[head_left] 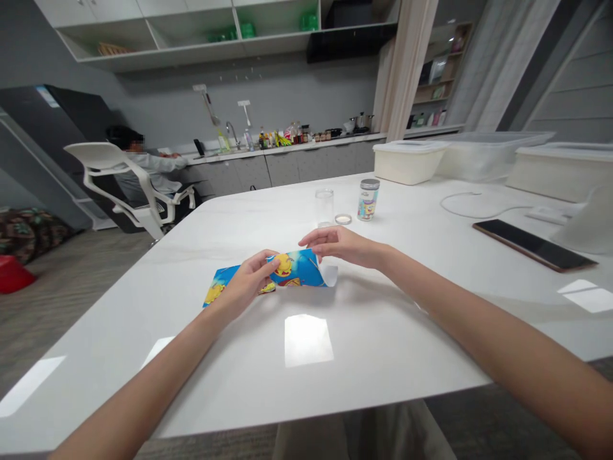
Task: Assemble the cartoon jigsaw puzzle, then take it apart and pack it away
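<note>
A blue printed paper sheet with yellow cartoon pictures is curled above the table, its white back showing at the right end. My left hand grips its left end, thumb on the printed side. At its upper right edge, the fingers of my right hand close on the paper. Another blue printed sheet lies flat under and beside my left hand, partly covered by it. Beyond my hands stand a clear jar without a lid and a cartoon-printed jar with a grey lid. A round lid lies between them.
On the right of the white table are a phone, a white cable and several plastic boxes. A person sits in a white chair at the back left, near the kitchen counter.
</note>
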Demonstrator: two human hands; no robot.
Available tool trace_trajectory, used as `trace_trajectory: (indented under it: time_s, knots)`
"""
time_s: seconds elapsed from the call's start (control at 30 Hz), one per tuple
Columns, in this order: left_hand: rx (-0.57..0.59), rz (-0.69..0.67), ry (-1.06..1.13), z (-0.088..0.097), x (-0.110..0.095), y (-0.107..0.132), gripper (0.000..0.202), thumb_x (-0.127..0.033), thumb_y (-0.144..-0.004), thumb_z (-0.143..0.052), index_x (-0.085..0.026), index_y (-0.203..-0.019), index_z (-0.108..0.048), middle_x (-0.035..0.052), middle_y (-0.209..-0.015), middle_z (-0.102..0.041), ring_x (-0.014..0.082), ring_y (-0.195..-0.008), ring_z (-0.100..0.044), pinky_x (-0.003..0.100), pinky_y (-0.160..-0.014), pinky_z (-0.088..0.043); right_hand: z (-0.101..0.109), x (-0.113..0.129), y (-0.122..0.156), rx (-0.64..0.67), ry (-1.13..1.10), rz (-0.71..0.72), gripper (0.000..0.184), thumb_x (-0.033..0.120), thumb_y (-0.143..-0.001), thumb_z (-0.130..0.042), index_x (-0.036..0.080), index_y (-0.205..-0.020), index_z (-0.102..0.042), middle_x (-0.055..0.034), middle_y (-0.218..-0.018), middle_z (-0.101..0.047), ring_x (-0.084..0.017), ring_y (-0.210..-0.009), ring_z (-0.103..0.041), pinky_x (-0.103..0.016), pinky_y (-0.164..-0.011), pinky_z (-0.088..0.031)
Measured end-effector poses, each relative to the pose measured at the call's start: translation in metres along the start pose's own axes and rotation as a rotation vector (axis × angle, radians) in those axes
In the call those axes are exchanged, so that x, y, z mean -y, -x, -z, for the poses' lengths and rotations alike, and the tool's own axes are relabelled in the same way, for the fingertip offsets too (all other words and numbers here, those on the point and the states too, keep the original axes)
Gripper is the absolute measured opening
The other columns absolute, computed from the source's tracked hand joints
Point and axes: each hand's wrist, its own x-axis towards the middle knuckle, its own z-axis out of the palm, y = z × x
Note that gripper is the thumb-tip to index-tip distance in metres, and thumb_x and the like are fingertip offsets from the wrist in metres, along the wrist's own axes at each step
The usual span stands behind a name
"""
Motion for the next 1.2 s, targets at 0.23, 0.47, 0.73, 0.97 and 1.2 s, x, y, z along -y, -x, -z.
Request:
trace_trajectory:
  time_s: [0.23,0.47,0.73,0.97,1.2]
  knots:
    - [-0.059,-0.127,-0.131,0.003,0.002,-0.002,0.043,-0.034,-0.062,-0.082,-0.022,-0.1,-0.065,0.004,-0.088,-0.07,0.0186,-0.071,-0.064,0.025,-0.055,-0.046,0.004,0.0,0.0,-0.107,0.027,0.104,0.027,0.022,-0.067,-0.078,0.018,-0.092,-0.067,-0.0007,-0.082,-0.068,-0.013,-0.078,-0.061,-0.029,-0.077,-0.047]
    - [0.028,-0.19,-0.209,0.001,-0.004,0.004,0.011,-0.021,-0.059,-0.076,-0.02,-0.06,-0.065,0.0082,-0.088,-0.068,0.0228,-0.081,-0.063,0.027,-0.055,-0.046,0.005,0.0,0.001,0.021,-0.014,-0.002,0.027,0.02,-0.081,-0.047,0.018,-0.1,-0.066,-0.0076,-0.116,-0.065,-0.019,-0.109,-0.058,-0.034,-0.09,-0.045]
    - [0.1,-0.289,-0.285,0.001,-0.007,0.003,0.014,-0.017,-0.054,-0.074,-0.022,-0.048,-0.063,0.0091,-0.096,-0.068,0.0292,-0.101,-0.061,0.04,-0.08,-0.049,0.004,-0.009,-0.004,-0.202,0.291,-0.16,0.035,0.007,-0.062,-0.047,0.019,-0.091,-0.063,-0.0041,-0.1,-0.064,-0.018,-0.098,-0.058,-0.029,-0.08,-0.044]
    - [0.041,-0.186,-0.303,-0.001,-0.001,0.001,0.018,-0.033,-0.064,-0.076,-0.02,-0.068,-0.063,0.0036,-0.078,-0.064,0.0175,-0.068,-0.058,0.026,-0.057,-0.043,0.007,-0.02,-0.003,-0.32,0.546,-0.198,0.046,0.012,-0.066,-0.063,0.02,-0.11,-0.055,-0.0037,-0.096,-0.061,-0.016,-0.079,-0.058,-0.025,-0.064,-0.045]
    - [-0.089,-0.371,-0.778,0.002,0.011,-0.001,0.046,-0.036,-0.079,-0.066,-0.024,-0.121,-0.051,0.0004,-0.092,-0.066,0.0181,-0.086,-0.061,0.03,-0.081,-0.046,0.022,-0.044,-0.014,-0.421,0.907,0.158,0.025,0.01,-0.075,-0.058,0.017,-0.099,-0.058,-0.0044,-0.094,-0.061,-0.017,-0.083,-0.058,-0.034,-0.081,-0.047]
